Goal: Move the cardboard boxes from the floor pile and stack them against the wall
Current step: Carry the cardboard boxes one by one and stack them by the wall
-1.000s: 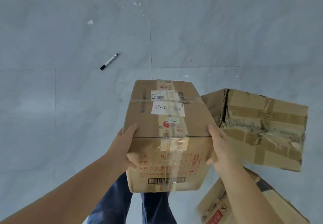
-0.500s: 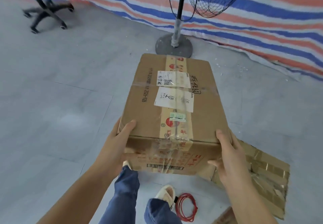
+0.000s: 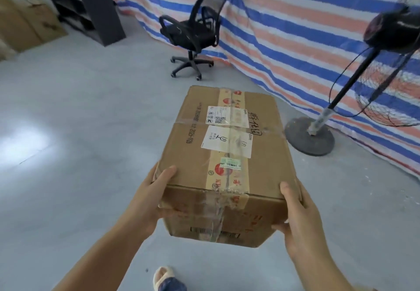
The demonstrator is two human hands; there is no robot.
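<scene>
**Box carried lengthwise, wall stack far to my left**

I hold the cardboard box [image 3: 227,154] in the air in front of me, clear of the floor [image 3: 79,143], its taped top face up and its long axis running away from me, the far end tipped a little to the left. My left hand [image 3: 145,202] clamps the near left corner, thumb on the top edge, fingers hidden round the side. My right hand [image 3: 295,218] clamps the near right corner the same way, thumb up on the top, fingers curled under the near face. Both sit at the near end, so the far end overhangs unsupported.

The brown boxes against the wall [image 3: 27,25] stand far off to the left, beside a dark shelf unit [image 3: 91,9]. I judge the carry must swing left, my left hand on the inside of the turn. An office chair [image 3: 193,34] stands ahead; a standing fan [image 3: 318,127] is close on the right.
</scene>
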